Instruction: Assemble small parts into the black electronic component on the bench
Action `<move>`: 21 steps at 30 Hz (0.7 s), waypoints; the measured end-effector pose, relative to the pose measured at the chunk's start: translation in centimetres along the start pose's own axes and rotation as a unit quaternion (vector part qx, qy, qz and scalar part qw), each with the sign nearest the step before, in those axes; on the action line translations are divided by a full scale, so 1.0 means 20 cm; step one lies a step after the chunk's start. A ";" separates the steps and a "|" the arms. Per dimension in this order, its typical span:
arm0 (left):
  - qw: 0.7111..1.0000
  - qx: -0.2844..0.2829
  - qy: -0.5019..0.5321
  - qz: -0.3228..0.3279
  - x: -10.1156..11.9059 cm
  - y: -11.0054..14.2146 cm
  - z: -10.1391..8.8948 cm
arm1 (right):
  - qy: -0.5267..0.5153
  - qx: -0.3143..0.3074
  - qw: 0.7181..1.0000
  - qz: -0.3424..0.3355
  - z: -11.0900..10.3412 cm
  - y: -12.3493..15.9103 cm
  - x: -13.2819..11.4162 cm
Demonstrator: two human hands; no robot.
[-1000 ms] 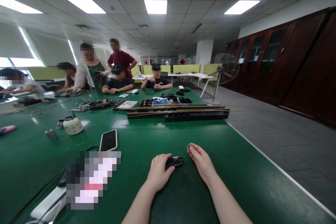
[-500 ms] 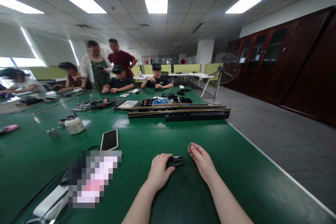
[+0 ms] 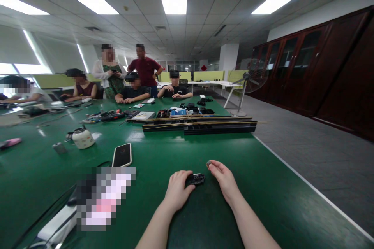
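My left hand [image 3: 177, 191] is closed around the left end of a small black device [image 3: 195, 179], low over the green table [image 3: 146, 210]. Bits of silver or white show along its top, but its exact kind is too small to make out. To the right, my right hand [image 3: 222, 177] pinches a small grey piece [image 3: 208, 163] between thumb and fingertips. This piece is held up a little beyond the device and apart from it. The other fingers of my right hand are curled in.
A phone [image 3: 122, 155] lies left of my hands, near a blurred-out item and a white power strip [image 3: 58, 221]. Further left stand a white jar [image 3: 83, 138] and a grey cylinder [image 3: 59, 148]. Black rails [image 3: 219, 127] with thin rods lie across the table ahead. Several people sit or stand beyond.
My right hand has shifted slightly left with the grey piece, nearer the black device. My left hand stays put. In the background, the two standing people have moved right.
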State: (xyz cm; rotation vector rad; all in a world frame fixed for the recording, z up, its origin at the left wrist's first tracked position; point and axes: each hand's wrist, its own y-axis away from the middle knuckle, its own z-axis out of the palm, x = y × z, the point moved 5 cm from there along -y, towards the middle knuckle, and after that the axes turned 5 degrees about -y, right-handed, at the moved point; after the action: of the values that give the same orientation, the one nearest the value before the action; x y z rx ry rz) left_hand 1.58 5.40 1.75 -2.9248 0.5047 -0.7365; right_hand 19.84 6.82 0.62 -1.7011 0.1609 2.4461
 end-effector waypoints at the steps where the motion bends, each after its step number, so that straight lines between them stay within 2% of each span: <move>1: 1.000 0.002 0.002 0.001 0.00 0.00 0.00 | 0.013 -0.003 1.000 -0.009 0.01 0.01 -0.01; 10: 1.000 0.001 0.007 0.002 0.00 0.00 0.00 | 0.142 -0.100 0.983 -0.062 0.10 0.05 -0.01; 16: 1.000 0.012 0.015 0.003 -0.02 0.00 0.00 | 0.298 -0.134 0.940 -0.100 0.14 0.09 -0.03; 21: 1.000 0.017 0.020 0.010 -0.02 0.01 0.00 | 0.353 -0.169 0.913 -0.117 0.17 0.11 -0.04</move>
State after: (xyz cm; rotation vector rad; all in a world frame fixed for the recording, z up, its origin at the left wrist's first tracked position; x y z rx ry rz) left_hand 1.22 5.39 1.50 -2.8742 0.5176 -0.7956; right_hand 16.50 5.15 2.47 -2.5146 -0.3880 1.6584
